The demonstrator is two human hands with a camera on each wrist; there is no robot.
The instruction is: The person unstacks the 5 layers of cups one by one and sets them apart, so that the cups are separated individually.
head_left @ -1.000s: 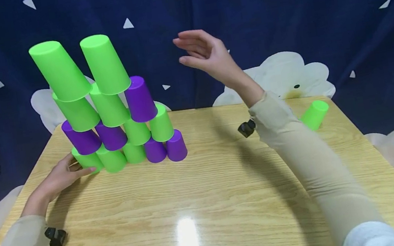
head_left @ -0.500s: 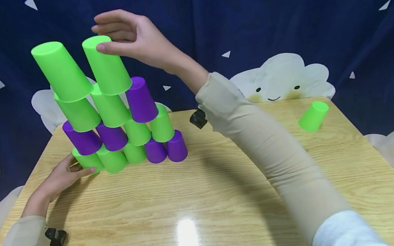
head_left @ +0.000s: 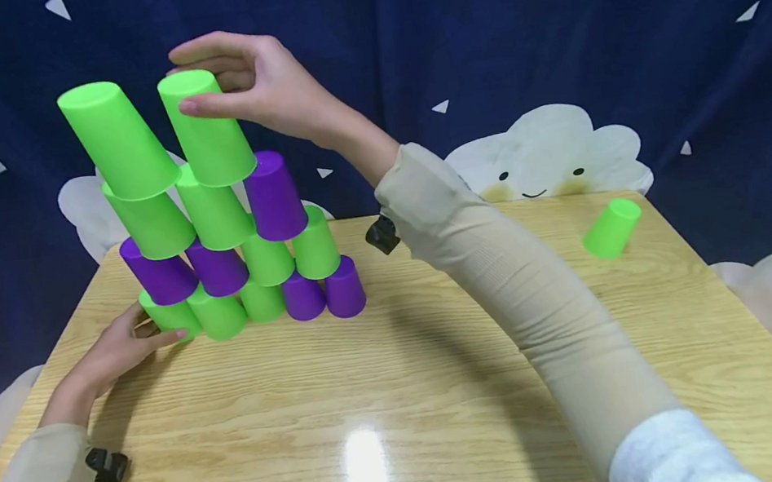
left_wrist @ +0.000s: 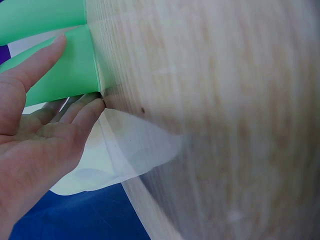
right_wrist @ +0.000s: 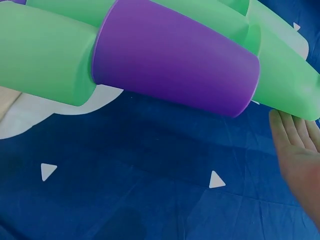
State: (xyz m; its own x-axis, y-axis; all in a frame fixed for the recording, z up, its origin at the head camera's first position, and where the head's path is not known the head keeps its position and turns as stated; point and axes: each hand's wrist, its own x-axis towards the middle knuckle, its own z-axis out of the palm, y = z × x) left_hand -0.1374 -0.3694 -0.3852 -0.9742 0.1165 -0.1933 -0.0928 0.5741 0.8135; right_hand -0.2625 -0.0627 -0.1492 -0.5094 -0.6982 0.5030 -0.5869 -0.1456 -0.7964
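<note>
Upside-down green and purple cups form a stepped stack at the left of the table. Two green cups crown it: a left one (head_left: 119,143) and a right one (head_left: 215,145). My right hand (head_left: 259,77) is at the right top cup, thumb across its front and straight fingers behind; whether they press it, I cannot tell. Below sits a purple cup (right_wrist: 175,57), large in the right wrist view. Low at the left, my left hand (head_left: 121,348) rests against the bottom green cup (left_wrist: 65,70), its thumb along the front and extended fingers at its outer side.
A single green cup (head_left: 612,229) stands upside down at the right of the wooden table (head_left: 406,386). Behind the table hangs a dark blue curtain (head_left: 511,26) with white triangles and clouds. The stack's left end is near the table's left edge.
My right hand has swung left from beside the stack to the right top cup, then lowered slightly around it. The left hand and the stacked cups stay in place.
</note>
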